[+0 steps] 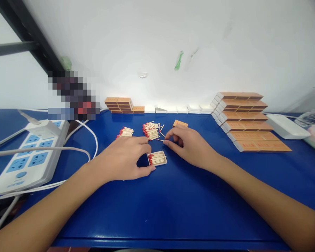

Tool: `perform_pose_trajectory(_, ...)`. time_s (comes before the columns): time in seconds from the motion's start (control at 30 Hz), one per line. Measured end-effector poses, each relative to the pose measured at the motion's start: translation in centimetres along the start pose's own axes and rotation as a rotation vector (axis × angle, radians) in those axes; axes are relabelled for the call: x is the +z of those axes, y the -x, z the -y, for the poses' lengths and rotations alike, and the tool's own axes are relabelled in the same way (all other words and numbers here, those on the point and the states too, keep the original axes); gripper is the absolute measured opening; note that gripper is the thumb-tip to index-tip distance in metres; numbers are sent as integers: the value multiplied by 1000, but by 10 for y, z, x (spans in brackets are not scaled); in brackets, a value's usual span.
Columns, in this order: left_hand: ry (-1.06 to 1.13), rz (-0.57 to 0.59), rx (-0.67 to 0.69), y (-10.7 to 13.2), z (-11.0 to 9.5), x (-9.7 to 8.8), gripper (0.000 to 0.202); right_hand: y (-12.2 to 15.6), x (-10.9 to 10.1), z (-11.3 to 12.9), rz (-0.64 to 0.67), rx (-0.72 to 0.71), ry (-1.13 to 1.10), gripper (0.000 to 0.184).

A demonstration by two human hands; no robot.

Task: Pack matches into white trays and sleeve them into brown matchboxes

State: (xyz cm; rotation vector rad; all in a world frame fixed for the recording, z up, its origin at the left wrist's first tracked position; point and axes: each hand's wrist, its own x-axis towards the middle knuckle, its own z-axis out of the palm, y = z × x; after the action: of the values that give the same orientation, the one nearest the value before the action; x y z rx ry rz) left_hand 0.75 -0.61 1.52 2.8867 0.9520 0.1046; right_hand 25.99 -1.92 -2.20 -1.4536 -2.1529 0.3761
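Because the matchbox tray [157, 158] is light and lies loose on the blue table [173, 210], it appears to be braced by the left hand [123, 157]: the thumb is pressed to its near left corner and the curled forefinger is closed against its far left edge, so the tray is gripped between them. The tray is laid open side up, and red-tipped matches are packed in it with their heads to the left.

Just beyond the tray, the right hand [189, 143] is lowered to the table with its fingertips pinched on a single match [160, 140], a hold that seems suited to so thin a stick. Farther behind the tray a loose heap of matches [151, 131] is spread, kept within short reach of both hands. A smaller bundle [125, 132] is seen behind and to the left, and one brown sleeve [180, 123] behind and to the right.

Well to the right of the tray, closed boxes [241, 119] are stacked in stepped rows. A lower stack [120, 104] and a row of white trays [178, 110] are lined against the wall far behind. A power strip [31, 154] is placed well to the left.

How full the tray is cannot be judged. The remaining fingers of the right hand are folded under and hidden. A patch behind and to the left is blurred out, and both forearms are cut off by the frame.
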Motion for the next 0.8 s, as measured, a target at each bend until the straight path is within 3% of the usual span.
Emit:
perform_pose_trajectory(0.2, 5, 8, -4, 1, -1, -1, 31, -7, 2, -7, 47, 95, 46, 21)
perform_pose_trajectory(0.37, 10, 6, 3, 1, -1, 0, 31, -9, 5, -5, -24, 129, 68, 12)
perform_pose_trajectory(0.5, 15, 3, -1, 1, 0, 0, 30, -11, 6, -6, -4, 149, 75, 9)
perform_pose_trajectory(0.8, 7, -11, -3, 0, 2, 2, 29, -5, -7, -21, -3, 151, 117, 15)
